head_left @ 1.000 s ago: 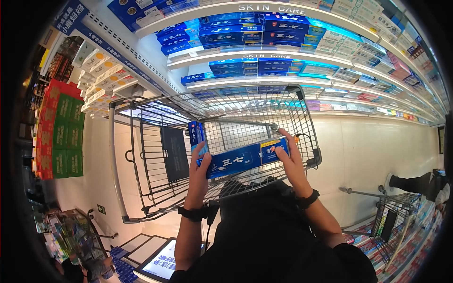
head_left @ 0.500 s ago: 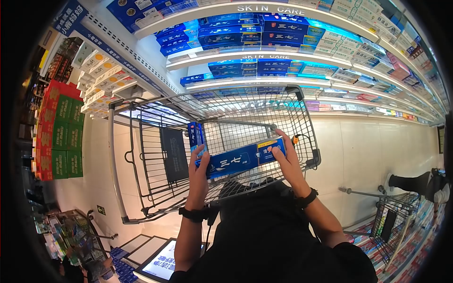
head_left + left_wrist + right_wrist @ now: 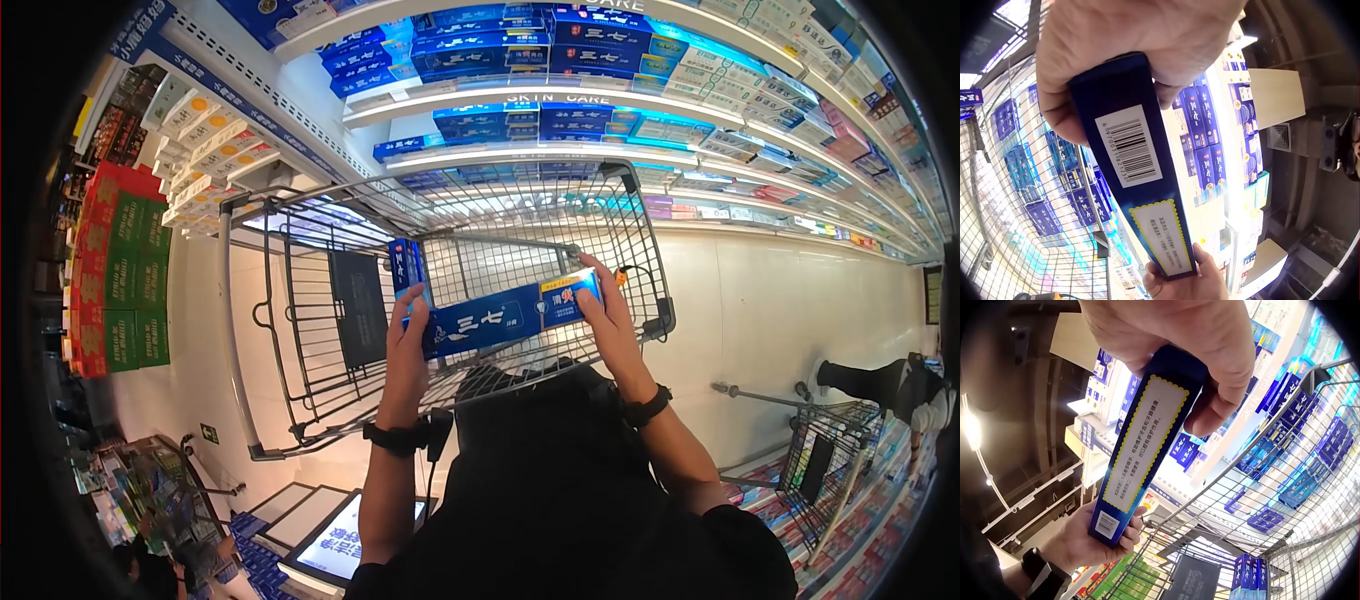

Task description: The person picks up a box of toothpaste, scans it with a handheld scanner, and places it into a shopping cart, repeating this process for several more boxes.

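Observation:
A long blue toothpaste box (image 3: 480,326) is held level over the shopping cart (image 3: 619,178), its printed front facing up in the head view. My left hand (image 3: 405,345) grips its left end, thumb on the front face and fingers behind. At the other end, my right hand (image 3: 615,335) holds the box with its thumb beside the yellow label. The left wrist view shows a barcode (image 3: 1130,145) on one long side of the box. Several upright blue boxes (image 3: 1249,576) stand inside the cart, beyond my left hand.
Shelves of toothpaste boxes (image 3: 600,50) run along the far side. White cartons (image 3: 210,150) and green-red cartons (image 3: 137,230) are stacked at left. Another cart (image 3: 825,465) and a person's leg (image 3: 860,385) are at right. A lit screen (image 3: 335,545) lies low at left.
The head view has shifted, so shelves and cart appear slightly higher and to the left. Both hands keep their hold on the toothpaste box, which has turned slightly.

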`<state>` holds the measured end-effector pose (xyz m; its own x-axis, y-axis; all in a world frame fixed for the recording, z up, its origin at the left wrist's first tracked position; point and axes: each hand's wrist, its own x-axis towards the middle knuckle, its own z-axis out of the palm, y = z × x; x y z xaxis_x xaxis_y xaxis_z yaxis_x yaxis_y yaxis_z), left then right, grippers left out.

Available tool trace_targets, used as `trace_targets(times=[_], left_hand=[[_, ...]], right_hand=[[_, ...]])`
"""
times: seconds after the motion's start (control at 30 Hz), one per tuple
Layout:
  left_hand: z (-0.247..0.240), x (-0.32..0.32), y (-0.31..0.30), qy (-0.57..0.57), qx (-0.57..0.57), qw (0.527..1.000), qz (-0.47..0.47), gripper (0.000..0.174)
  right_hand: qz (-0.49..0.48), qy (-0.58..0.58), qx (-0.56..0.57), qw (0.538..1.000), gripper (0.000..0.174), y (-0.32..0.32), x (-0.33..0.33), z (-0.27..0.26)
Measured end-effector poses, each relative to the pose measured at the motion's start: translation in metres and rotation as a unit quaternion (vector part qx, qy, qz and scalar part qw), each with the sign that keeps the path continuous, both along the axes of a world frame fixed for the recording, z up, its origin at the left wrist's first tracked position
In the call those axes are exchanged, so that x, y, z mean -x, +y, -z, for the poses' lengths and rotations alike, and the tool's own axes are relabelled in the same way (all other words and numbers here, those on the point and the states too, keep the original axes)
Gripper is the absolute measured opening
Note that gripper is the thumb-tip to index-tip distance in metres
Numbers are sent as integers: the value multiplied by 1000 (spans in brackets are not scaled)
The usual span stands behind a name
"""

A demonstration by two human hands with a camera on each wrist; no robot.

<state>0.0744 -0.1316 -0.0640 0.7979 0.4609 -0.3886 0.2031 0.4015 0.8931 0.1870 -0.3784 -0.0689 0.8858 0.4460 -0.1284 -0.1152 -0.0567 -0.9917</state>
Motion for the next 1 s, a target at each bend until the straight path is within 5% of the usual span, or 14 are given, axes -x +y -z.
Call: trace_targets(times=[0.27, 1.0], left_hand=[[-11, 1, 4, -16, 11, 999, 35, 53], [-2, 2, 7, -23, 74, 997, -3, 55]], right_hand=[[38, 100, -57, 993, 45, -5, -3, 2], [63, 150, -116, 980, 44, -6, -7, 0]])
